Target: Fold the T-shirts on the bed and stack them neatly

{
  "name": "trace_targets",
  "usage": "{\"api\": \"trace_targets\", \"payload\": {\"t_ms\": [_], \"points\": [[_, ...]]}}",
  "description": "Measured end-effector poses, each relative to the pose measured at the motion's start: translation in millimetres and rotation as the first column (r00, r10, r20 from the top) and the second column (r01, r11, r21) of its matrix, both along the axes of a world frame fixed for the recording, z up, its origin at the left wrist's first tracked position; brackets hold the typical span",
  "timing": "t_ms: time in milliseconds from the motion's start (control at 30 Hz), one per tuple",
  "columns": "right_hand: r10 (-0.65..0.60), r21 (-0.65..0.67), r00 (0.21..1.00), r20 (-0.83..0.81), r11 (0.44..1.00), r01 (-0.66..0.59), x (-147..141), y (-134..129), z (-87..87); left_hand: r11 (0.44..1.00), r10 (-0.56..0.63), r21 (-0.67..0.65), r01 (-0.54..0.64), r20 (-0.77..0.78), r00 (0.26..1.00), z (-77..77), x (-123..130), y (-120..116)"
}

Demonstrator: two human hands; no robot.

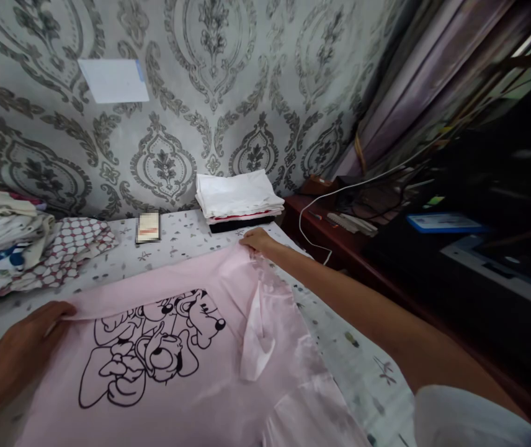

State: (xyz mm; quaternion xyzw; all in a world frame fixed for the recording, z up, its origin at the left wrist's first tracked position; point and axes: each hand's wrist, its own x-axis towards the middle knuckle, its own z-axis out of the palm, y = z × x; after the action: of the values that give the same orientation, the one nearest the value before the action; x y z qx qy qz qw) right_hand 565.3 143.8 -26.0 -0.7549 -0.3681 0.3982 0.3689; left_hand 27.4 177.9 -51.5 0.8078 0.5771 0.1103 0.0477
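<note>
A pink T-shirt (219, 397) with a black line drawing of cartoon characters is spread over a white bedsheet (358, 366) with a small leaf print. Its far edge is folded over toward me, covering the top of the drawing. My left hand (44, 326) pinches the left end of that fold. At the far right corner, my right hand (257, 241) is closed on the cloth, arm stretched out. One sleeve lies bunched and creased below my right hand. The near part of the shirt runs out of view at the bottom.
Behind my right hand stands a stack of folded clothes (240, 194), white on top. A small card-like object (148, 227) lies left of it. Piled clothes (18, 236) fill the far left. A dark red wooden desk (312, 217) with a white cable (363, 182) borders the right side.
</note>
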Motion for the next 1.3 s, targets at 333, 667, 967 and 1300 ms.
{"api": "trace_targets", "payload": {"t_ms": [333,667,967,1300], "points": [[-0.133,-0.092,0.99,-0.054,0.988,0.128,-2,-7,-5.5,0.995,-0.082,-0.054,0.083,0.018,0.996,22.7,24,-30],[-0.075,-0.016,0.979,-0.188,0.997,0.073,3,-4,-15.1,0.962,0.267,-0.087,-0.259,0.091,0.959,42.5,30,-26],[-0.049,-0.013,0.974,-0.223,0.999,0.047,13,-1,-24.4,0.915,0.244,-0.401,0.042,0.634,0.733,35.9,36,-12],[-0.082,0.001,0.97,-0.229,0.996,0.084,8,-3,-22.3,0.679,0.687,-0.725,0.113,0.682,0.251,59.2,31,-2]]}}
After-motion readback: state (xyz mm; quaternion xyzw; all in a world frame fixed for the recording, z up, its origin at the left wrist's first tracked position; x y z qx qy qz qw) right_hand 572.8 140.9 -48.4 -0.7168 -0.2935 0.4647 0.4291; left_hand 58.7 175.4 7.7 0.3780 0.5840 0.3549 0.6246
